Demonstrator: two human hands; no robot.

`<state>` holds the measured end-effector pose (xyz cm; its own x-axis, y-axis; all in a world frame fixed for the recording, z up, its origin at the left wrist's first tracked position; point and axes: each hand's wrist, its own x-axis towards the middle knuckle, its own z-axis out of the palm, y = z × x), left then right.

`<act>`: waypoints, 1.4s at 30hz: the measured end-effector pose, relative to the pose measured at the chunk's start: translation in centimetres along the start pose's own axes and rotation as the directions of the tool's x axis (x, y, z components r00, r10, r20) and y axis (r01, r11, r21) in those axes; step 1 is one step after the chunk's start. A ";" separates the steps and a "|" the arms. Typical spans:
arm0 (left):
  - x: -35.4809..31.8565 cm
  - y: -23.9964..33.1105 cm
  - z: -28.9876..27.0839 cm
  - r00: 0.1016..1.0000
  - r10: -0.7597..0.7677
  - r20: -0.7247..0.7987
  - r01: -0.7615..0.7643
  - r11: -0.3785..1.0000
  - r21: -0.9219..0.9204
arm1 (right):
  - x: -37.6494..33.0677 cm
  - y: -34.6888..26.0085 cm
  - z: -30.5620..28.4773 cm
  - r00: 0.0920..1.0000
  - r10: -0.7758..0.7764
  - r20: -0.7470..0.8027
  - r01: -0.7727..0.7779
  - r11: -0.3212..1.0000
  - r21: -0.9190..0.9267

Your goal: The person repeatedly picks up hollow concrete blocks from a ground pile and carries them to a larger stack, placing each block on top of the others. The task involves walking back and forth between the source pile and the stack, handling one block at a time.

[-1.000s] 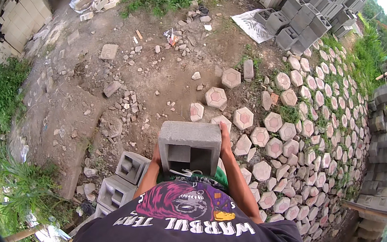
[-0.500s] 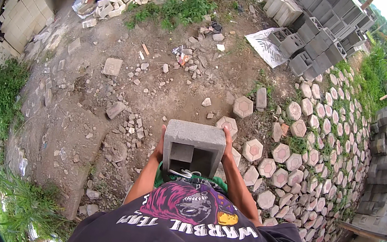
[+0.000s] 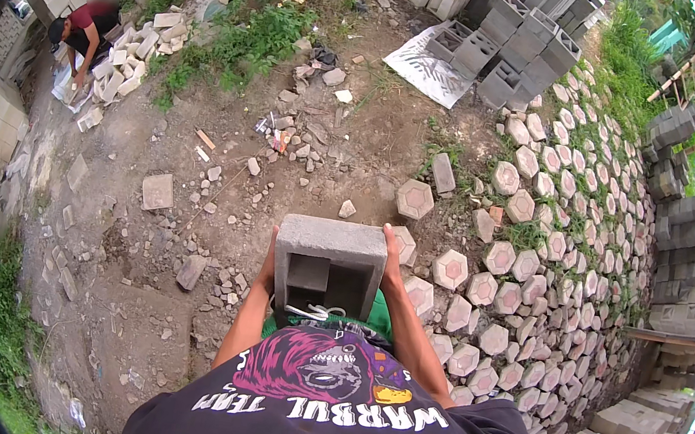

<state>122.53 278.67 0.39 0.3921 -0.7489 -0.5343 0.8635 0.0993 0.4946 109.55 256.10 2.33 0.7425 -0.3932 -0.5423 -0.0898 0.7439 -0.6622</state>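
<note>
Since the earlier frames the ground has slid back under the block: the loose hexagon that lay close ahead now sits further out, and the stacks at the far end have come nearer, while the grip looks the same. Closest in, a grey hollow concrete block (image 3: 328,269) is carried at belly height in front of the dark printed shirt (image 3: 338,411), its two open cells facing up toward the camera. The left hand (image 3: 267,268) is pressed flat against its left side and the right hand (image 3: 392,263) wraps the right side with fingers over the top edge; both are clamped on it, probably because a block this bulky needs squeezing from both flanks to stay level. Just beyond, bare dirt (image 3: 213,225) is strewn with stones and broken slab pieces, which make uneven footing. To the right runs a field of hexagonal pavers (image 3: 556,246) with grass in the joints, one loose hexagon (image 3: 414,198) lying apart on the dirt. Further off lie a grey sheet (image 3: 429,69) and stacks of hollow blocks (image 3: 514,45). At far left another person (image 3: 82,33) bends over a heap of pale bricks (image 3: 135,54).
</note>
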 end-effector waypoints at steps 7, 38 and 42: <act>13.3 9.3 3.9 0.996 -0.076 0.043 0.068 0.984 0.167 | 13.2 -7.4 0.7 0.987 -0.153 -0.042 0.147 0.981 -0.130; 72.0 35.4 36.1 0.885 -0.437 0.160 0.242 0.725 0.645 | 46.1 -49.5 -6.0 0.775 -0.243 -0.583 0.487 0.818 0.306; 76.5 37.7 40.5 0.821 -0.554 0.136 0.304 0.628 0.717 | 46.6 -54.0 -4.8 0.656 -0.209 -0.726 0.516 0.825 0.229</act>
<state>172.19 198.55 5.92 -0.1994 -0.7594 -0.6194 0.4339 -0.6351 0.6390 145.83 195.00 10.38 0.0240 -0.8051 -0.5927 0.4610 0.5350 -0.7080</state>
